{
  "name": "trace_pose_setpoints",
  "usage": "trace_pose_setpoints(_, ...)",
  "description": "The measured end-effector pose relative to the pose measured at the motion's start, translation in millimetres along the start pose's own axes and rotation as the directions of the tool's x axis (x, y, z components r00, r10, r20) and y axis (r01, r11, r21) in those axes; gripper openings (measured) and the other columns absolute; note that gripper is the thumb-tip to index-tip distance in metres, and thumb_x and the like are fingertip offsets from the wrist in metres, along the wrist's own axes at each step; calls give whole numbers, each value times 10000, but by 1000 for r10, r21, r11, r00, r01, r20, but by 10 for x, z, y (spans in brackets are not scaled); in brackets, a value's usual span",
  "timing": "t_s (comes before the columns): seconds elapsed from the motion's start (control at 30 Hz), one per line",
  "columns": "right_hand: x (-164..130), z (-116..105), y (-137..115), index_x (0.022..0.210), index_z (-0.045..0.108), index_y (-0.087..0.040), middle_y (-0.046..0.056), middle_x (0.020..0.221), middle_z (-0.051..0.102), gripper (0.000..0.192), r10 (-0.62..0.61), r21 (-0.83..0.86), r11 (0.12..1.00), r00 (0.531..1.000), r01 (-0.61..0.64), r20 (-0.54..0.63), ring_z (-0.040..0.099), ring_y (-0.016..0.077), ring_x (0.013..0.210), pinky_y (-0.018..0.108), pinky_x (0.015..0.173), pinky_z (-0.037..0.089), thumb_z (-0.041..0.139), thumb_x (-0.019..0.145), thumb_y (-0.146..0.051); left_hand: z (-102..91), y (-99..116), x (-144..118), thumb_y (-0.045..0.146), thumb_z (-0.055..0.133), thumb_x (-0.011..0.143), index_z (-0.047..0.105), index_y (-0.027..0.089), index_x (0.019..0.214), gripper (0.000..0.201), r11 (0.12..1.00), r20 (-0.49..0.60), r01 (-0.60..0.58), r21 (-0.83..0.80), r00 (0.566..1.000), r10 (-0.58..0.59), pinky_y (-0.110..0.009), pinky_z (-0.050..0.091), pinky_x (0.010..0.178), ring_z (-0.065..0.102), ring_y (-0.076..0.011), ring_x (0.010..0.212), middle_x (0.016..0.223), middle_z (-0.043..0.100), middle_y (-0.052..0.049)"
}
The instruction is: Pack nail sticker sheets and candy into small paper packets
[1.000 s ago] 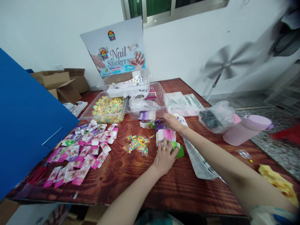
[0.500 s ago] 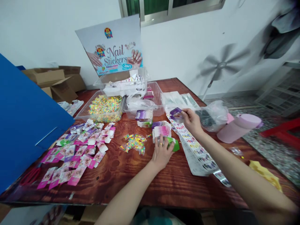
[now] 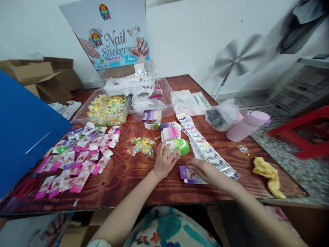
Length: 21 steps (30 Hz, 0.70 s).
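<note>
A purple carton (image 3: 190, 175) sits near the counter's (image 3: 144, 188) front edge, the right hand's (image 3: 207, 171) grip clamped on it. The left hand (image 3: 163, 162) touches a green carton (image 3: 183, 146); I cannot tell whether its grip closes. Pink cartons (image 3: 171, 133) stand just beyond; nail-sticker sheets (image 3: 204, 142) lie to the right, candy packets (image 3: 142, 146) left.

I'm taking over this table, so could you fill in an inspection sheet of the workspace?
Surface: reddish-brown table, wood-grained.
Job's things: green-and-white carton, purple carton, pink cartons spread at left, colourful packets, sticker strips.
Clutter: pink bottle, yellow cloth and plastic bag, toward the right.
Hands: left hand touches the green-and-white carton; right hand is on the purple carton, grip unclear.
Cables: nothing seen.
Surroundings: fan, blades blurred; open cardboard boxes; red plastic frame.
</note>
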State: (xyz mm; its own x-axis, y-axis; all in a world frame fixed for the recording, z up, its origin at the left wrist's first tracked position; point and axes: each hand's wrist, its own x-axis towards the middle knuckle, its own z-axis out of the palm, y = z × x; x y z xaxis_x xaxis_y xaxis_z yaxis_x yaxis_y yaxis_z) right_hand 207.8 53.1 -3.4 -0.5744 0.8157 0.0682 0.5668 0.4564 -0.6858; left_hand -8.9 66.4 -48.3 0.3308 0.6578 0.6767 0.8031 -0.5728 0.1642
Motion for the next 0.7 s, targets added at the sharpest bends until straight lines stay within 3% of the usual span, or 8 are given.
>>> trace_pose_setpoints(0.07, -16, 179, -45, 911, 668, -259, 74, 864, 713, 253, -26, 3, 1000, 1000, 26, -6, 665, 229, 782, 363, 731, 536, 419, 931, -303, -156, 88, -64, 292, 534, 919, 635, 210, 1080, 207, 993, 29, 88, -77, 996, -86, -450, 467, 969, 498, -261, 1179, 1104, 597, -103)
trace_pose_setpoints(0.13, 5, 300, -68, 952, 669, -246, 82, 909, 699, 246, -70, 18, 997, 996, 71, -56, 657, 234, 848, 376, 778, 536, 427, 934, -286, -282, 201, -146, 335, 528, 923, 608, 203, 1120, 249, 975, 153, 170, -146, 977, -148, -393, 492, 893, 546, -223, 1013, 1020, 618, -77)
trace_pose_setpoints(0.23, 16, 352, -41, 994, 672, -235, 101, 980, 673, 246, -81, -7, 997, 960, 82, -270, 631, 249, 951, 405, 857, 514, 440, 941, -298, -367, 355, -280, 485, 581, 864, 583, 204, 1141, 395, 968, 386, 222, -114, 908, -163, -389, 492, 806, 533, -240, 940, 1003, 601, -72)
trace_pose_setpoints(0.33, -89, 323, 18, 945, 673, -226, 113, 931, 663, 290, 85, -65, 987, 827, -145, -555, 625, 255, 910, 401, 836, 499, 413, 963, -353, -354, 439, -363, 542, 625, 810, 580, 203, 1106, 452, 968, 506, 250, -12, 837, -210, -404, 468, 801, 513, -266, 967, 1023, 568, -77)
trace_pose_setpoints(0.4, -209, 340, 21, 897, 673, -212, 99, 840, 658, 336, 190, -67, 953, 755, -296, -628, 628, 238, 801, 358, 750, 493, 402, 971, -396, -336, 465, -374, 536, 647, 795, 571, 197, 1078, 448, 959, 541, 281, 32, 802, -253, -404, 447, 825, 505, -266, 979, 1030, 562, -71)
trace_pose_setpoints(0.53, -399, 566, -138, 882, 693, -175, 84, 792, 642, 398, 204, -234, 890, 800, -392, -565, 595, 222, 746, 315, 683, 441, 400, 980, -426, -349, 506, -351, 478, 661, 808, 544, 196, 1082, 411, 956, 570, 279, 88, 774, -278, -401, 421, 844, 492, -268, 1001, 1058, 551, -67)
trace_pose_setpoints(0.6, -421, 716, -257, 938, 702, -151, 110, 851, 642, 382, 190, -390, 812, 828, -435, -527, 564, 246, 798, 331, 703, 419, 436, 969, -424, -371, 529, -342, 451, 642, 831, 538, 187, 1084, 380, 960, 572, 257, 110, 774, -273, -405, 421, 845, 490, -272, 1005, 1067, 544, -78)
trace_pose_setpoints(0.7, -389, 858, -382, 1047, 691, -127, 151, 1016, 642, 342, 206, -534, 677, 827, -507, -523, 523, 284, 891, 352, 713, 383, 534, 928, -407, -386, 558, -338, 439, 612, 854, 544, 171, 1074, 353, 965, 575, 217, 145, 776, -261, -410, 429, 837, 493, -279, 999, 1066, 540, -94)
